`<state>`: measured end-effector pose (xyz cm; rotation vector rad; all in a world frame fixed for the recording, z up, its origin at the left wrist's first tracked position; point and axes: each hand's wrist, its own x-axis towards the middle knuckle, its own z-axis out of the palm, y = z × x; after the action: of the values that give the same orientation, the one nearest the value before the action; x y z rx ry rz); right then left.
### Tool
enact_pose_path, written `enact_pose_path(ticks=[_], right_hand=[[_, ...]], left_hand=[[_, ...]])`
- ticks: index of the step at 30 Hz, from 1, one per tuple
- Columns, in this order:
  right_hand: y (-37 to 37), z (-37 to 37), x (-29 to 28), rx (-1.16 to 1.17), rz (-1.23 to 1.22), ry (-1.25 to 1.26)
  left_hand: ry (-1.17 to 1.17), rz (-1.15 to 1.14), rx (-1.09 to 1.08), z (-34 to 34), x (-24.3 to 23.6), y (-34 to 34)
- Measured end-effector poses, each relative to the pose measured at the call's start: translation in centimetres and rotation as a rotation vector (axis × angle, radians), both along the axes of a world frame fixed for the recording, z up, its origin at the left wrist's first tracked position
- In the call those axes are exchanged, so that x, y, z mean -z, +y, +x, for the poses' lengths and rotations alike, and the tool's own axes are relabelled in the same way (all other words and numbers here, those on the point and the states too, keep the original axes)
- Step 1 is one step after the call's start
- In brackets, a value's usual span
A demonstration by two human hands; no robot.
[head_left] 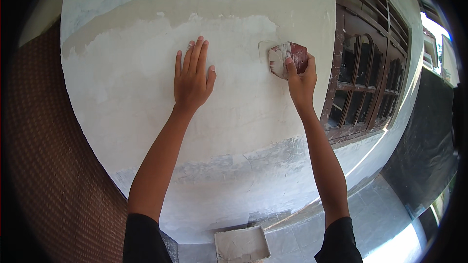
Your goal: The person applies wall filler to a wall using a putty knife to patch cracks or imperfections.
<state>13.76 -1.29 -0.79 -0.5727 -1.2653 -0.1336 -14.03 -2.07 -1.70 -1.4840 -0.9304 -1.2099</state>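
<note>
My left hand (193, 75) lies against the wall (234, 107), its fingers stretched upward and holding nothing. A little whitish paste shows near one fingertip. To the right, my right hand (302, 77) grips a reddish-brown putty scraper (295, 53), thumb on its near face. Pale putty coats the left part of the blade, which is at the wall beside a fresh putty smear (264, 48). Around the hands the wall is off-white, with a greyer, damp-looking band above and bluish, rough patches at the top and lower down.
Right of the scraper is a brown wooden window (363, 75) with glass panes and pale splashes. A rectangular tray (242, 245) with putty stands on the grey tiled floor (302, 238). Brown woven sheeting (63, 155) borders the left; a dark sheet (419, 141) hangs far right.
</note>
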Motion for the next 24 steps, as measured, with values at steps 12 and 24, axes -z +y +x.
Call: enact_pose_path(ticks=[12, 24], right_hand=[[1.3, 1.2, -4.4, -0.032, -0.044, 0.240], [1.6, 2.0, -3.6, -0.064, -0.082, 0.186]], left_hand=[[-0.003, -0.013, 0.004, -0.1, 0.1, 0.0], [0.005, 0.002, -0.009, -0.2, 0.0, -0.1]])
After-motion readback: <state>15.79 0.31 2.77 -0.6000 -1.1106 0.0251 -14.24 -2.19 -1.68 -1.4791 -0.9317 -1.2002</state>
